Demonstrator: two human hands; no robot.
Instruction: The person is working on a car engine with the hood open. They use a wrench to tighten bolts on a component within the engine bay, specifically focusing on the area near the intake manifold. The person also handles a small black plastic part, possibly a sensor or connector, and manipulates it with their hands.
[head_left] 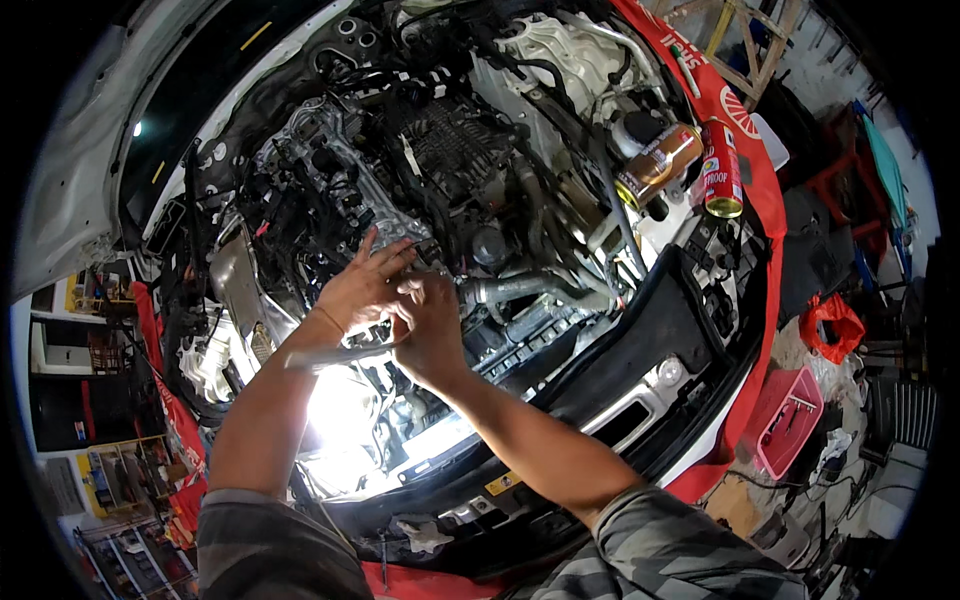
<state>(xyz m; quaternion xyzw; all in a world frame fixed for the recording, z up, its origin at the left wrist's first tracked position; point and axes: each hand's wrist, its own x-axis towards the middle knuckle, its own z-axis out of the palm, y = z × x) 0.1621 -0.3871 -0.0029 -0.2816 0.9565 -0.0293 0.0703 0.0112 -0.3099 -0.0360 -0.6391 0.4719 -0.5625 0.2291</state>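
My right hand point(430, 330) is closed around a slim grey metal tool point(335, 356), whose handle sticks out to the left across my left wrist. The tool's working end is hidden, so I cannot tell its exact kind. Right beside it lies my left hand point(365, 285), fingers stretched forward and partly spread at the front of the engine point(355, 180). Its thumb side meets the right hand's fingers. Just right of the hands runs a thick dark hose point(530, 290). A bright light glares below the hands, washing out the parts there.
A brown-gold spray can point(660, 165) and a red spray can point(721, 170) rest at the bay's right side. Red fender covers point(768, 280) line the car's edges. The raised hood point(75, 150) hangs at left. A pink basket point(787, 425) stands on the floor at right.
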